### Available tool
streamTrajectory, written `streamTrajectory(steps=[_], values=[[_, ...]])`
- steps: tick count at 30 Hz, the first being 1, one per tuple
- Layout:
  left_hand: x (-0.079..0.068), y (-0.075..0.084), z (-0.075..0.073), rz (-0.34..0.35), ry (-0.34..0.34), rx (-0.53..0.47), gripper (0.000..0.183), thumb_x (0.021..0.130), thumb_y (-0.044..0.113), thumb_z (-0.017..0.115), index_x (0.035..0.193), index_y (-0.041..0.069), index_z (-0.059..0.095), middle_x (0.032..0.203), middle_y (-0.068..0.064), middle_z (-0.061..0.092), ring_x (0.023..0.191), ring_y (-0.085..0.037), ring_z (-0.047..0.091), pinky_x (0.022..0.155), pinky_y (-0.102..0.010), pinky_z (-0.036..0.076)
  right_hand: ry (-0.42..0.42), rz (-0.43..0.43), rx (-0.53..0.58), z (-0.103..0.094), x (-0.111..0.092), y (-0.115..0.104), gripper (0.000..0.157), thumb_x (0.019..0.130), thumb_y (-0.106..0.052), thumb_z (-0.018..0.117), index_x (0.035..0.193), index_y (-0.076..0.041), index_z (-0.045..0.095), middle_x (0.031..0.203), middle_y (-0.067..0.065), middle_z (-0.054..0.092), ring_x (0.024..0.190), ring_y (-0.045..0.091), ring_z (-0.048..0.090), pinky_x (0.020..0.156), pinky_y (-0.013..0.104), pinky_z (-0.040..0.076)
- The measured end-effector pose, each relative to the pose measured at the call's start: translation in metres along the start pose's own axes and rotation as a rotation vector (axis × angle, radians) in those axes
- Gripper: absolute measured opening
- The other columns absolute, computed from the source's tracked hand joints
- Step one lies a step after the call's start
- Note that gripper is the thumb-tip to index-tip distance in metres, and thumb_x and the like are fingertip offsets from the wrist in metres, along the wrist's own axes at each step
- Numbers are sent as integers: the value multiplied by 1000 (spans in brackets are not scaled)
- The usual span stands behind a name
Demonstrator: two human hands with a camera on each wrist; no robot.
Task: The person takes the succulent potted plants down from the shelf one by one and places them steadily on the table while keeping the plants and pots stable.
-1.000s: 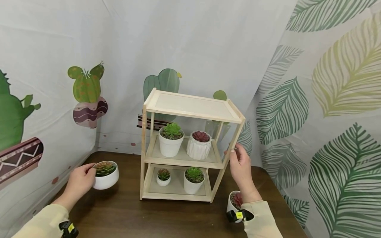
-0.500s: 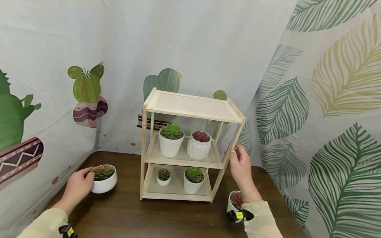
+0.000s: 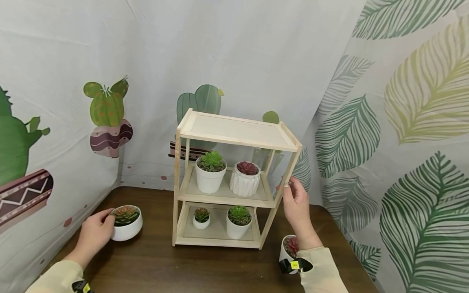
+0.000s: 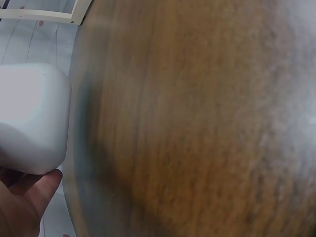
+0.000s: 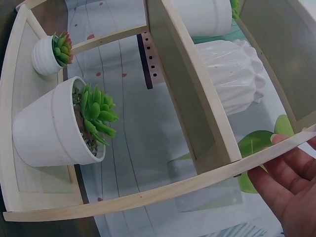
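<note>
My left hand (image 3: pixel 94 232) pinches the left rim of a round white pot (image 3: pixel 126 232) with an orange-tipped green succulent (image 3: pixel 125 215), low over the table's left side. In the left wrist view, the pot's smooth white side (image 4: pixel 32 116) shows with a thumb (image 4: pixel 42 190) against it. My right hand (image 3: pixel 296 203) grips the right front post of a pale wooden three-tier shelf (image 3: pixel 238 130). Its fingers (image 5: pixel 279 187) curl behind that post in the right wrist view. The middle tier carries a green succulent pot (image 3: pixel 210 179) and a ribbed white pot (image 3: pixel 244 183) with a red succulent.
On the bottom tier stand a tiny potted succulent (image 3: pixel 201 221) and a green succulent in a white pot (image 3: pixel 238 228). Another red succulent pot (image 3: pixel 286 250) stands on the brown table (image 3: pixel 205 268), partly behind my right wrist. Printed curtains (image 3: pixel 146 61) hang behind and beside the table.
My left hand has lowered the round white pot and brought it slightly left and nearer to me. The pot has tipped more upright. My right hand keeps its place on the shelf post.
</note>
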State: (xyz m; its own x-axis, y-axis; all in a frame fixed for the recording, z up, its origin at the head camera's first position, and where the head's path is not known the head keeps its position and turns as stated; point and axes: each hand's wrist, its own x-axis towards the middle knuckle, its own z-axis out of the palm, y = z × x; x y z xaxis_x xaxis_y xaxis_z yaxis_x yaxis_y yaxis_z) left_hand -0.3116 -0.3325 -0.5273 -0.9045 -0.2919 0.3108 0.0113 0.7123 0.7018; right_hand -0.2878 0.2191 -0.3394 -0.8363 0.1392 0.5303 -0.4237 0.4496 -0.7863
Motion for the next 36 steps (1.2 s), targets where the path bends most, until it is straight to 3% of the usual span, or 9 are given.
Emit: streamTrajectory(steps=[13, 36], values=[[-3, -5, 1, -41, -4, -2, 49, 107, 23, 37, 140, -9, 56, 139, -38, 55, 127, -58, 51, 98, -70, 44, -5, -4, -5, 0, 0, 0, 31, 106, -7, 44, 130, 3, 61, 104, 28, 74, 95, 41, 67, 71, 17, 50], [-5, -15, 5, -41, 17, -10, 48, 106, 20, 37, 140, -7, 57, 140, -37, 55, 130, -58, 50, 100, -70, 42, -2, 2, -11, 0, 0, 1, 31, 106, -8, 44, 131, 2, 61, 105, 28, 74, 99, 38, 68, 74, 16, 50]])
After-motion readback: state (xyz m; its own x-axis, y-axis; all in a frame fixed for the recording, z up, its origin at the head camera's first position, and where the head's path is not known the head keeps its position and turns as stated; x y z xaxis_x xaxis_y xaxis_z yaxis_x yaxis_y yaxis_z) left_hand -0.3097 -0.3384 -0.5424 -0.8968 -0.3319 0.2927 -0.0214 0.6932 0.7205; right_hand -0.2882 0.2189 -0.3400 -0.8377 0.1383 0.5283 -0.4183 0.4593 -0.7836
